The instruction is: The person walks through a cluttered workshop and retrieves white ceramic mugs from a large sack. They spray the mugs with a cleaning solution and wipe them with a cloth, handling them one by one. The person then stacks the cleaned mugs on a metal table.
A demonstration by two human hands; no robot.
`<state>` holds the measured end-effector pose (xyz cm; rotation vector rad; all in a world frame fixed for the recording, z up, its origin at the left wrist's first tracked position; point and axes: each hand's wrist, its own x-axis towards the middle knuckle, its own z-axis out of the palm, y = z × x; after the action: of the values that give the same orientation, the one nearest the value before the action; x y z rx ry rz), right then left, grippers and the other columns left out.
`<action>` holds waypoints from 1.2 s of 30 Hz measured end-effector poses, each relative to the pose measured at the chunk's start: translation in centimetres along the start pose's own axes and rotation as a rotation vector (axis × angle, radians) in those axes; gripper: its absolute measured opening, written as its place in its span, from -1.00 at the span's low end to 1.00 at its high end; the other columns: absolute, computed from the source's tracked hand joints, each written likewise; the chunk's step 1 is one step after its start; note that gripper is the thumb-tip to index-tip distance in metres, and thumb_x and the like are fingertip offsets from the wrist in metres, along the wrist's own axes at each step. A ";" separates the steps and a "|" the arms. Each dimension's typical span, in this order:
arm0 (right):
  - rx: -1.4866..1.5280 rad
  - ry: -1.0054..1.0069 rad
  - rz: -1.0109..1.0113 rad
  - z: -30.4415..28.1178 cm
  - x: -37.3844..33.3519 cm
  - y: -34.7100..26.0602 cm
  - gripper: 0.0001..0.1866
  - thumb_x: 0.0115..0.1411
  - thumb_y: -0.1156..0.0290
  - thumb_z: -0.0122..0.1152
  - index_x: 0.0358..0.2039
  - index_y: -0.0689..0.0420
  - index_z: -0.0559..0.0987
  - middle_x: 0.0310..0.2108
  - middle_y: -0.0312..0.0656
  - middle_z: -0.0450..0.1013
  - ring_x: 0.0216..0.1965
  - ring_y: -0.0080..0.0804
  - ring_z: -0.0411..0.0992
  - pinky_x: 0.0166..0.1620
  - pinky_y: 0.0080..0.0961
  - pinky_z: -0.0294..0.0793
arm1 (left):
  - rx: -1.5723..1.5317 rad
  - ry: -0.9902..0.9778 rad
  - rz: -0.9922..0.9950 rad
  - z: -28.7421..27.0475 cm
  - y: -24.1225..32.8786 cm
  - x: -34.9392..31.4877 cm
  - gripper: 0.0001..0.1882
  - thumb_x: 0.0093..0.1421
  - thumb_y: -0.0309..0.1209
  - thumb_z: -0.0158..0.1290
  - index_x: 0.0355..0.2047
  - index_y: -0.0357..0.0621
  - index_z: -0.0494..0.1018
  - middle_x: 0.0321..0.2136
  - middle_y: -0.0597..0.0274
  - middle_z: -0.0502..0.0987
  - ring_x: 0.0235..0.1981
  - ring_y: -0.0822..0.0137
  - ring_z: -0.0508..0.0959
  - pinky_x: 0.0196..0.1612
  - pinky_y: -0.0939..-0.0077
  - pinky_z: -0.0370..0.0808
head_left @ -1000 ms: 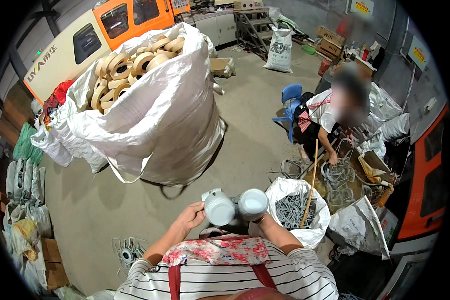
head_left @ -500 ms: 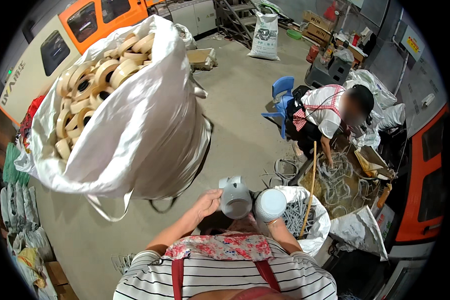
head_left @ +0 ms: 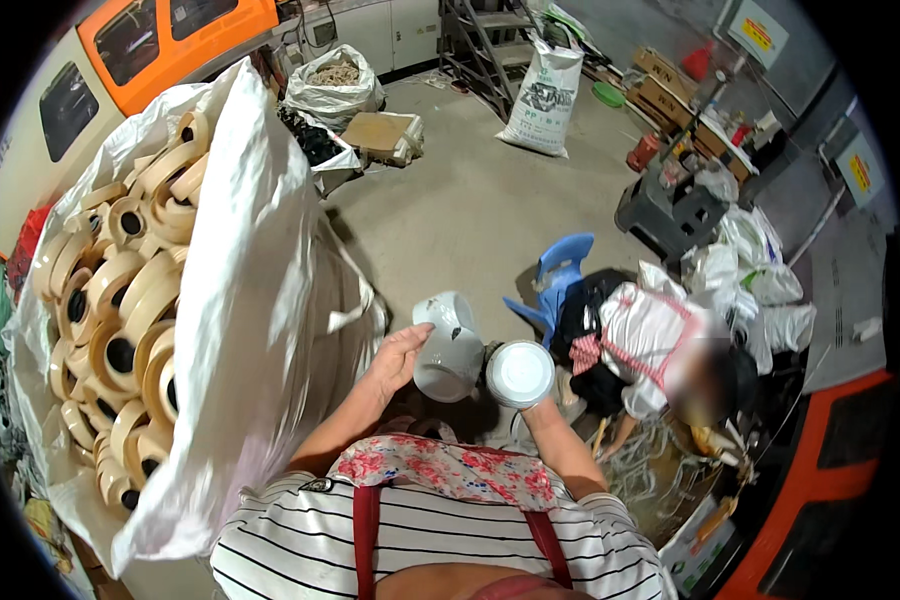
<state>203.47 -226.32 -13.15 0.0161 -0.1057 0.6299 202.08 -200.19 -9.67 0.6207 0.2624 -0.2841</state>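
My left hand [head_left: 400, 358] is closed on the edge of a light grey plastic housing [head_left: 448, 365], rounded below with an open ring-like collar on top. A dark spot shows on its collar. Just right of it, a grey cup-shaped plastic part [head_left: 520, 374] has its pale round end facing up. My right hand [head_left: 543, 415] grips that part from below and behind, most of its fingers hidden under it. Both pieces are held in front of my floral apron [head_left: 440, 475], side by side with a narrow gap between them.
A large white sack [head_left: 260, 250] full of beige ring-shaped parts [head_left: 120, 300] stands close on my left. At right a co-worker [head_left: 650, 335] bends over grey plastic scraps [head_left: 660, 465] beside a blue chair [head_left: 560, 275]. Farther off stand a printed white sack [head_left: 545, 100] and steps [head_left: 485, 45].
The view has swung, so the big sack now fills more of the left. Both grey parts stay in my hands, tilted slightly differently. The co-worker leans lower over the scraps.
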 end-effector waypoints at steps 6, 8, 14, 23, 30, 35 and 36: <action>-0.723 0.270 -0.098 -4.4 15.5 -12.3 -0.50 0.07 -0.04 -0.05 -0.10 0.06 0.39 -0.14 -0.17 0.41 -0.06 -0.23 0.33 0.02 -0.20 0.33 | 0.030 0.212 0.173 -3.2 9.0 21.3 -0.69 0.07 -0.65 -0.14 -0.14 -0.52 0.29 -0.33 0.06 0.40 -0.38 0.35 0.43 -0.26 0.65 0.41; -1.273 0.395 -0.155 -3.5 19.8 -16.8 -0.53 0.11 -0.05 -0.12 -0.14 0.05 0.40 -0.20 -0.22 0.43 -0.13 -0.26 0.36 -0.02 -0.26 0.36 | 0.019 0.339 0.200 -1.3 13.1 26.7 -0.68 0.04 -0.70 -0.20 -0.15 -0.48 0.30 -0.31 0.05 0.39 -0.41 0.33 0.44 -0.35 0.65 0.42; -2.692 0.455 0.242 4.3 33.6 -28.1 -0.57 0.16 0.01 -0.14 -0.15 0.05 0.42 -0.16 -0.22 0.42 -0.14 -0.26 0.36 -0.02 -0.33 0.35 | 0.067 0.481 0.285 0.7 22.4 43.2 -0.71 0.05 -0.70 -0.20 -0.18 -0.43 0.34 -0.16 0.02 0.33 -0.19 0.18 0.41 -0.17 0.49 0.47; -1.878 0.614 -0.027 -10.5 60.5 -53.4 -0.64 0.18 0.19 -0.20 -0.16 0.14 0.41 -0.19 -0.15 0.43 -0.15 -0.25 0.38 -0.03 -0.33 0.36 | 0.031 0.861 0.657 -5.5 34.8 65.2 -0.63 -0.08 -0.75 -0.18 -0.19 -0.32 0.20 -0.30 0.03 0.26 -0.33 0.11 0.42 -0.34 0.27 0.58; -0.687 0.476 -0.071 -9.5 93.9 -62.5 -0.80 0.15 0.37 -0.12 -0.31 0.16 0.45 -0.36 -0.13 0.46 -0.27 -0.27 0.42 -0.18 -0.40 0.41 | -0.031 1.099 0.886 -7.7 47.4 75.0 -0.65 0.01 -0.72 -0.15 -0.13 -0.36 0.27 -0.25 0.07 0.40 -0.36 0.25 0.47 -0.38 0.50 0.51; -2.186 0.242 -0.275 -10.8 114.4 -68.2 -0.82 0.00 0.45 0.02 -0.34 0.19 0.42 -0.42 -0.11 0.45 -0.34 -0.29 0.41 -0.23 -0.49 0.36 | -0.162 1.231 0.762 -12.0 52.8 88.3 -0.65 0.03 -0.73 -0.14 -0.12 -0.32 0.26 -0.33 0.08 0.41 -0.47 0.29 0.49 -0.42 0.49 0.53; -2.239 0.207 -0.339 -11.1 118.9 -69.2 -0.82 -0.01 0.50 0.01 -0.34 0.20 0.42 -0.42 -0.09 0.44 -0.32 -0.28 0.42 -0.21 -0.48 0.37 | -0.269 1.281 0.761 -12.9 54.2 92.0 -0.63 0.03 -0.74 -0.13 -0.11 -0.27 0.23 -0.37 0.10 0.39 -0.49 0.30 0.48 -0.44 0.47 0.54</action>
<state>340.67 -211.91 -10.70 -2.1330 -0.5405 -0.1088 303.73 -166.98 -20.79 0.5181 1.2265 0.9245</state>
